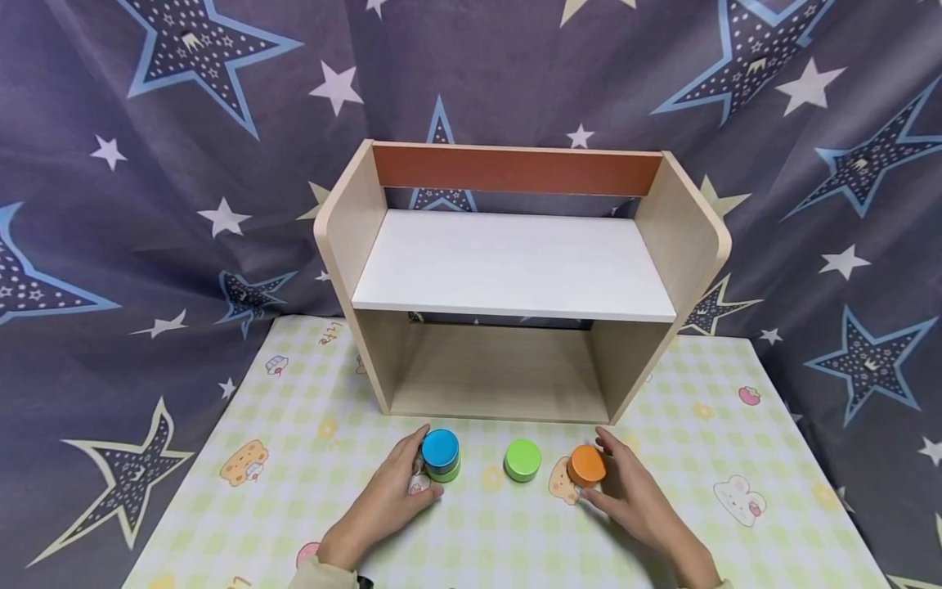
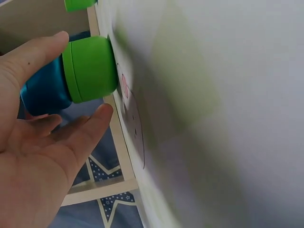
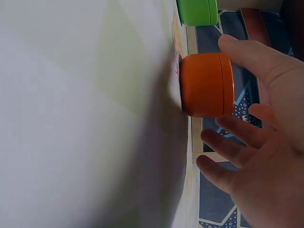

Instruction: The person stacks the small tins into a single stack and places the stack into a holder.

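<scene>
Near the front of the table, a small blue round container (image 1: 440,448) stands stacked on a green round container (image 2: 92,69) with a lid seam. My left hand (image 1: 392,488) is spread around the left side of this stack; its thumb overlaps the stack in the left wrist view, and the fingers are loosely extended. To the right is an orange round lidded container (image 1: 586,465), upright on the cloth. My right hand (image 1: 639,501) is beside it, thumb and fingers parted around its right side. Between the hands sits another green round container (image 1: 523,460).
Behind the containers stands a wooden two-level shelf with a white upper board (image 1: 515,263), a pale bottom board (image 1: 500,372) and a brown back rail (image 1: 515,169). The table has a green checked cloth (image 1: 294,458). A dark star-patterned curtain (image 1: 184,204) hangs behind.
</scene>
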